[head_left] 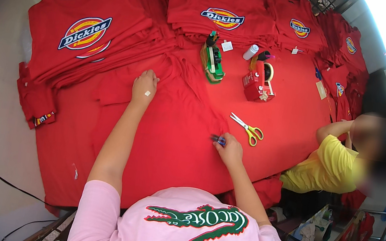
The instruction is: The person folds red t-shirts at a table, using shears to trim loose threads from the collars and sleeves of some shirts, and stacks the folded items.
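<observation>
A red shirt (170,102) lies spread over the table in front of me. My left hand (145,86) rests on its upper part, fingers curled on the cloth, with a small pale sticker on the back of the hand. Near the shirt's right side, my right hand (229,151) is closed around small blue-handled thread snips (220,140), whose dark tips are blurred and point left. Yellow-green-handled scissors (250,130) lie on the table just beyond that hand, apart from it.
Stacks of red shirts (91,29) with round printed emblems line the far side. A green tape dispenser (213,63), a red tape dispenser (259,83) and a white bottle (250,52) stand mid-table. A person in a yellow shirt (330,165) is at the right edge.
</observation>
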The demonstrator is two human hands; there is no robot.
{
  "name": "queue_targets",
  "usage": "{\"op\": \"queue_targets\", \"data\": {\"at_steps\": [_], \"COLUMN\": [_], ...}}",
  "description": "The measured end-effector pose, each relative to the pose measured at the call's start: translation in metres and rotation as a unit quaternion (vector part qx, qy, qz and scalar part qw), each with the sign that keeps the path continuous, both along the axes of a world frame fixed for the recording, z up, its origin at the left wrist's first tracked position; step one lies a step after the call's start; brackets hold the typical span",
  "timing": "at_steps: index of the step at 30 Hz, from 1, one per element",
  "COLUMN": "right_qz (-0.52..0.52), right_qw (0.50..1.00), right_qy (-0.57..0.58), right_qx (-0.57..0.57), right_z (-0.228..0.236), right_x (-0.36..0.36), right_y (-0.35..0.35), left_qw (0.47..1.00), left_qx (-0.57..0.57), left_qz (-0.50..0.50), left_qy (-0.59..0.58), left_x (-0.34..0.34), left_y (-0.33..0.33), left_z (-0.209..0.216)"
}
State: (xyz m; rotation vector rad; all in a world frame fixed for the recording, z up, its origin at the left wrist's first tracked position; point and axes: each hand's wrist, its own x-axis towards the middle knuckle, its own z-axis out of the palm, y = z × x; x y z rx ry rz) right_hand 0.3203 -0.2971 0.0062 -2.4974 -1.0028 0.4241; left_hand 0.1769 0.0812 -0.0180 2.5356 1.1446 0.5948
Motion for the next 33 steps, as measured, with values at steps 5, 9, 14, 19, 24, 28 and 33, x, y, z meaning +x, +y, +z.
{"op": "queue_targets", "data": {"at_steps": [5, 9, 14, 19, 24, 28, 33], "right_qz": [-0.114, -0.090, -0.055, -0.079, 0.083, -0.013, -0.068], "right_qw": [0.989, 0.993, 0.997, 0.986, 0.981, 0.939, 0.832], "right_qy": [0.087, 0.071, 0.030, 0.126, 0.050, 0.214, 0.533], "right_qx": [0.046, -0.025, 0.041, 0.075, 0.166, 0.268, 0.138], "right_z": [0.001, 0.006, -0.003, 0.017, -0.023, -0.030, -0.018], "right_x": [0.014, 0.015, 0.030, 0.022, 0.012, -0.014, -0.023], "right_y": [-0.029, -0.037, -0.031, -0.016, 0.035, 0.109, 0.165], "left_qw": [0.994, 0.994, 0.973, 0.927, 0.939, 0.972, 0.960], "left_qx": [0.097, 0.107, 0.149, -0.201, -0.311, -0.170, -0.280], "left_qz": [0.014, -0.027, -0.159, -0.312, -0.094, 0.077, -0.005], "left_qy": [0.040, 0.008, -0.070, 0.047, -0.117, -0.142, 0.014], "left_x": [-0.052, -0.080, -0.118, -0.200, -0.242, -0.220, -0.194], "left_y": [-0.010, -0.007, -0.091, -0.194, -0.215, -0.191, -0.178], "left_z": [-0.001, 0.007, 0.093, 0.068, 0.029, 0.035, 0.018]}}
